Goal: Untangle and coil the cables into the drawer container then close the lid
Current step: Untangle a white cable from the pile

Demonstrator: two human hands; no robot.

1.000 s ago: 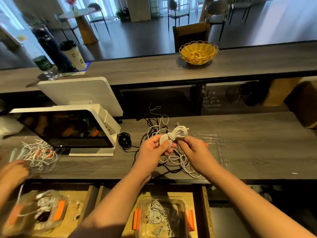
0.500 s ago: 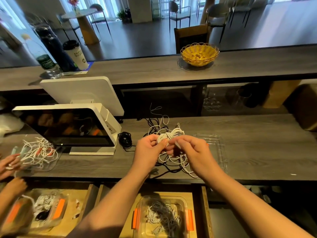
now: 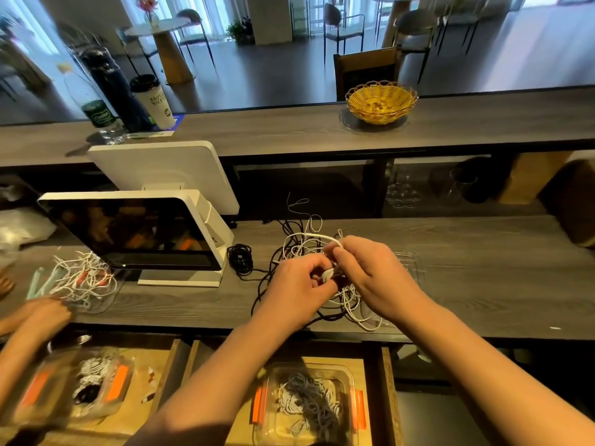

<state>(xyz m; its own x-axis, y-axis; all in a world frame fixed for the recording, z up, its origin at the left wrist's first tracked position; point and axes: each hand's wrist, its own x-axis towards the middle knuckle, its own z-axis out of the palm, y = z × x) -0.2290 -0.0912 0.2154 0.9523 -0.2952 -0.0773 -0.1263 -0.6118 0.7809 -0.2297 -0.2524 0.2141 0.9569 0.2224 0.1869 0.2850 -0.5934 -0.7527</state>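
- Both my hands pinch one white cable (image 3: pixel 328 274): left hand (image 3: pixel 297 286), right hand (image 3: pixel 373 275), over the near counter.
- Done, I judge: some coils in the near drawer container (image 3: pixel 306 403).
- Left: the tangle (image 3: pixel 302 249) behind, and the lid (image 3: pixel 410 265) right of it, still off.

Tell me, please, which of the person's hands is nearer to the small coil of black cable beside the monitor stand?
Left. The left hand is just right of the black coil; the right hand lies farther right.

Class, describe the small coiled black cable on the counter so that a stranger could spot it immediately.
Start at the white point-of-sale screen on the grey wooden counter. Just right of its base lies a small, tightly coiled black cable. Unlike the loose black-and-white cable tangle farther right, it is neatly wound.
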